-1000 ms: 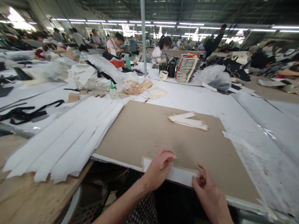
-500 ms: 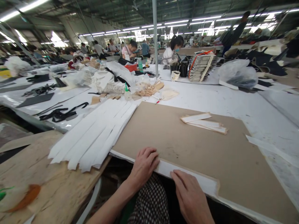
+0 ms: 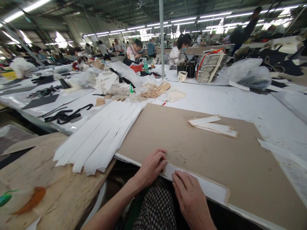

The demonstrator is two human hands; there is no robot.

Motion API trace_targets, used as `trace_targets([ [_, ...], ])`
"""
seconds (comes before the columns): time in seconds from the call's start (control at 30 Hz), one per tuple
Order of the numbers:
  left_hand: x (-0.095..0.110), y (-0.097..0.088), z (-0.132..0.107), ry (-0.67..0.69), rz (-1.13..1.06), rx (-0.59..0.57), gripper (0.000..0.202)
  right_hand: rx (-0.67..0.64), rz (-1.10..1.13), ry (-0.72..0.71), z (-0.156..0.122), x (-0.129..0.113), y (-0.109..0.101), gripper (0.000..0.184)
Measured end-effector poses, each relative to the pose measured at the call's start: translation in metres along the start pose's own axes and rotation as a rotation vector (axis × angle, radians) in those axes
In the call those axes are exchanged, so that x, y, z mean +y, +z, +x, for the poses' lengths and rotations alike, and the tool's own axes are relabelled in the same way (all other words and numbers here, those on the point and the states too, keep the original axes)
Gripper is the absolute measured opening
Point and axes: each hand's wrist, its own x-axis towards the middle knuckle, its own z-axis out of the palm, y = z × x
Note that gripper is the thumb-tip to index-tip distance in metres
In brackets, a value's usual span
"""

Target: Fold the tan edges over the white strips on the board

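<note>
A white strip with a tan backing (image 3: 211,189) lies along the near edge of a brown cardboard sheet (image 3: 192,150). My left hand (image 3: 151,167) rests on the strip's left end, fingers curled down and pressing on it. My right hand (image 3: 189,198) lies flat on the strip just to the right, fingers stretched out and together. A small pile of similar strips (image 3: 213,126) sits further back on the cardboard.
Several long white paper strips (image 3: 100,137) fan out to the left, over a wooden board (image 3: 43,185). Black straps (image 3: 64,116), a small glue bottle (image 3: 131,94), tan pieces (image 3: 154,91), a bound stack (image 3: 209,65) and a plastic bag (image 3: 249,76) lie beyond. Other people work at far tables.
The view has swung left and down. My right hand slid left along the strip, from its right end toward my left hand, and now lies flat on it.
</note>
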Motion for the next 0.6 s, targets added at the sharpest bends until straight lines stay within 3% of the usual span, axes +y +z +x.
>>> trace_targets([
  [0.13,0.001,0.000,0.011,-0.160,-0.217,-0.092,0.015,-0.034,0.011,0.038,0.007,0.004,0.001,0.027],
  [0.23,-0.001,-0.002,0.013,-0.196,-0.292,-0.127,0.024,-0.033,0.026,0.041,0.009,0.008,0.001,0.026],
  [0.33,-0.005,-0.004,0.006,-0.119,-0.255,-0.143,0.032,-0.045,0.032,0.023,0.010,0.011,0.001,0.026],
  [0.47,-0.013,-0.001,-0.006,0.076,0.017,-0.079,0.036,-0.056,0.038,0.022,0.011,0.012,0.000,0.027],
  [0.6,-0.016,0.003,-0.012,0.105,0.065,-0.042,0.045,-0.005,0.008,-0.029,0.008,0.025,0.004,0.031],
])
